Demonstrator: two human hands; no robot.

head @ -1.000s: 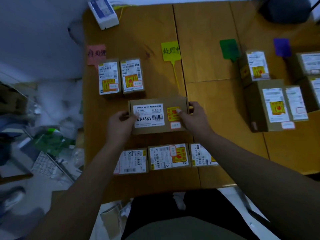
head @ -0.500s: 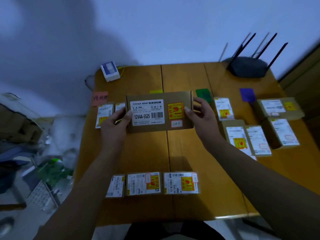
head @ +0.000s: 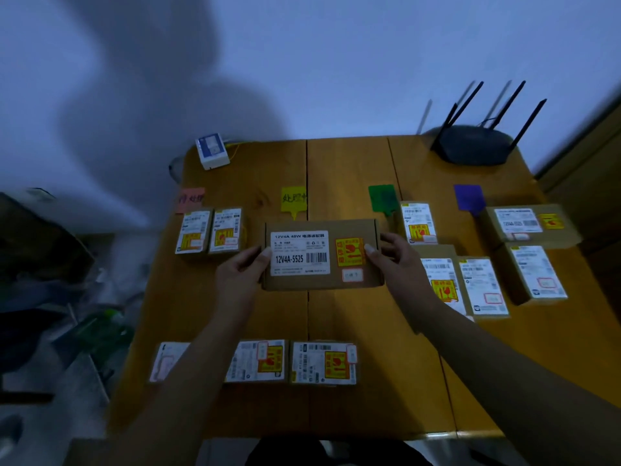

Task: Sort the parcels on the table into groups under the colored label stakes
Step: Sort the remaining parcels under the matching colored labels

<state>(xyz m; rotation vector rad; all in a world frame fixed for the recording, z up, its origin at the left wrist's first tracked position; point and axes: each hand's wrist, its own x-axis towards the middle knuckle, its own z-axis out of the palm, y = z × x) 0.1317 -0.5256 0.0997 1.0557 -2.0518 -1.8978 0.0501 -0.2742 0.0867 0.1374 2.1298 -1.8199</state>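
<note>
Left hand (head: 240,277) and right hand (head: 398,260) each grip an end of the power-adapter box (head: 322,255), now lowered mid-tabletop just below the yellow label stake (head: 294,199), likely its group; three parcels remain along the near edge.
</note>
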